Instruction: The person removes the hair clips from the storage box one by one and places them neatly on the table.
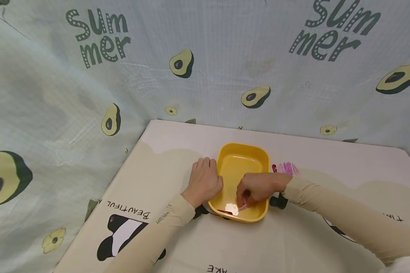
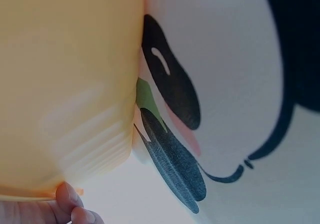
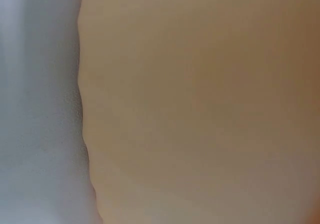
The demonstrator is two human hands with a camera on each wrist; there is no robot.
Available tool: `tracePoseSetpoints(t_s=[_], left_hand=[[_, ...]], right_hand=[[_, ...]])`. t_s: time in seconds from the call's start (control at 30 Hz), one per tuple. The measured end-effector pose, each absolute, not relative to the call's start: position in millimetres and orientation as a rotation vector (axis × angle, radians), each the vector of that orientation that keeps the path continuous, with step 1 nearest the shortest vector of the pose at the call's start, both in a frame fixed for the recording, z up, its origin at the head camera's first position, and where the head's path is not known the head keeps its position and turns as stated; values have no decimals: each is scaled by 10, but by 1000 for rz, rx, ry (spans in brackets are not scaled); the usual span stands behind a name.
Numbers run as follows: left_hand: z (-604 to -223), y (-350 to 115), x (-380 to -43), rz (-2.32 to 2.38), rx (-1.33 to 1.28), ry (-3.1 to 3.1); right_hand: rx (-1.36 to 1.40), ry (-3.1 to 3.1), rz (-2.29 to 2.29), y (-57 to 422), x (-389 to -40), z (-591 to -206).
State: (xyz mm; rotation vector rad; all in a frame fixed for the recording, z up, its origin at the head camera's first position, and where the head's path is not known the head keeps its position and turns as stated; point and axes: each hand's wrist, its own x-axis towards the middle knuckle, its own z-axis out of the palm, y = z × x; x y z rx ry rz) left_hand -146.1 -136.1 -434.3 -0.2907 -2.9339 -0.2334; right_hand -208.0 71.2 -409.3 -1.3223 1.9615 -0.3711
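A yellow plastic tray [image 1: 243, 161] sits on the table in the head view. My left hand [image 1: 205, 180] grips its left rim; in the left wrist view, fingertips [image 2: 69, 196] curl over the edge of the tray's yellow wall [image 2: 75, 83]. Inside, low over the floor, my right hand [image 1: 256, 187] pinches a slim pink hair clip [image 1: 243, 207]. Beside that clip, near the front wall, lie a whitish piece [image 1: 231, 209] and a dark red hair clip [image 1: 224, 212]. The right wrist view holds only a blurred beige surface, the hand hidden.
To the tray's right, several hair clips [image 1: 287, 168] in pink and purple lie in a row with a red one [image 1: 274, 168]. A printed cloth [image 1: 140, 167] covers the table. Patterned curtains [image 1: 218, 87] close off the back and left.
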Motion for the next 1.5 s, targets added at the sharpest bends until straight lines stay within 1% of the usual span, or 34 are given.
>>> tracePoseSetpoints(t_s=[0.17,0.4,0.63,0.83,1.23,1.5], left_hand=[[-4324,-1347,-1456,-215,-297,-2921],[-4304,-1324,-1451,-213,-293,-2936],[-4287,-1309,-1439,-217,-304,-2924],[-4283,-1306,-1421,-229,-307,-2924],[-4303,-1309,-1406,-239,-298,-2948],[-4294,-1319,-1411,-224,-280,-2938]], right_hand=[[-1348,1961,-408,727,-2095,-4108],[-1284,1967,-484,762,-2094,-4099],[-1301,1965,-587,800,-2086,-4065],[-1227,1995,-627,807,-2091,-4074],[-1057,2018,-847,850,-2093,-4045],[-1041,2074,-980,893,-2096,-4014]])
